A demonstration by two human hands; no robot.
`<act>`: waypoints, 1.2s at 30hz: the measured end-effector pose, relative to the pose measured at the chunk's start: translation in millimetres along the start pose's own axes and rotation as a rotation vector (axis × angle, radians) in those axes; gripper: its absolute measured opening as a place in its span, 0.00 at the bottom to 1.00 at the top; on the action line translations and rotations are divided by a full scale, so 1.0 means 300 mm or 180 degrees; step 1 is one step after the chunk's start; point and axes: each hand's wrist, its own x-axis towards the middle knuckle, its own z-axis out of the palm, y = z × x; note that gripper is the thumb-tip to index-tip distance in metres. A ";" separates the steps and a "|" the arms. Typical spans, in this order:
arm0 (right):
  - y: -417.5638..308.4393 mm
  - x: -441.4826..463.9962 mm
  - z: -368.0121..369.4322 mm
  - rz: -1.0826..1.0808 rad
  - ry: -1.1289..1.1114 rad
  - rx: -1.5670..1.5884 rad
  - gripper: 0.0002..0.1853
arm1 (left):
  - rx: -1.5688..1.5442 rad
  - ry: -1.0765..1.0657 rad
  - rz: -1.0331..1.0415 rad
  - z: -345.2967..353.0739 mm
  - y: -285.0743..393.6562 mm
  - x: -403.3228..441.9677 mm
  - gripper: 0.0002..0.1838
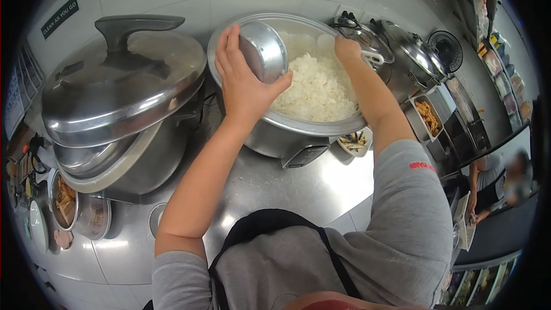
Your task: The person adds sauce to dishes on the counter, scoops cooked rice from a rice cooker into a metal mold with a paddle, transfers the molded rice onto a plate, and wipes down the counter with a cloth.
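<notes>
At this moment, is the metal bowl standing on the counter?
No, the left hand holds the metal bowl over the open cooker of rice, off the counter.

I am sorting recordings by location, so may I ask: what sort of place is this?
Most likely a commercial kitchen: there is a large pot of cooked rice, a steel counter, and a wall sign reading "CLEAN AS YOU GO".
</notes>
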 end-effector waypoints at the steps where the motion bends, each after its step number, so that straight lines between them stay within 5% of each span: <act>1: -0.010 -0.033 0.014 0.0025 -0.0167 0.0026 0.17 | -0.0003 -0.0028 -0.0024 0.001 -0.001 -0.005 0.55; 8: 0.000 -0.142 -0.084 -0.0504 -0.0282 -0.0016 0.18 | -0.0013 -0.0043 0.0006 0.002 0.004 -0.007 0.56; 13: -0.055 -0.144 -0.196 -0.1614 -0.0580 -0.0044 0.16 | -0.0022 -0.0013 0.0028 -0.003 0.004 -0.006 0.57; 16: -0.055 0.015 -0.136 -0.0871 0.0476 0.0154 0.15 | 0.0007 -0.0050 -0.0040 -0.003 0.005 -0.007 0.57; 19: -0.111 0.116 -0.034 -0.0278 0.0343 0.0200 0.11 | 0.0054 -0.0037 -0.0021 0.000 0.000 -0.007 0.57; 22: -0.269 0.072 0.033 -0.0798 0.0395 -0.0210 0.09 | 0.0082 -0.0001 -0.0042 0.002 0.000 -0.003 0.57; 32: -0.146 -0.062 -0.242 -0.1968 -0.0151 0.0278 0.13 | 0.0136 0.0004 0.0088 -0.003 -0.005 0.002 0.57; 36: -0.206 0.119 -0.149 -0.1271 0.0012 0.0395 0.15 | 0.0149 -0.0021 0.0038 0.004 -0.001 -0.004 0.57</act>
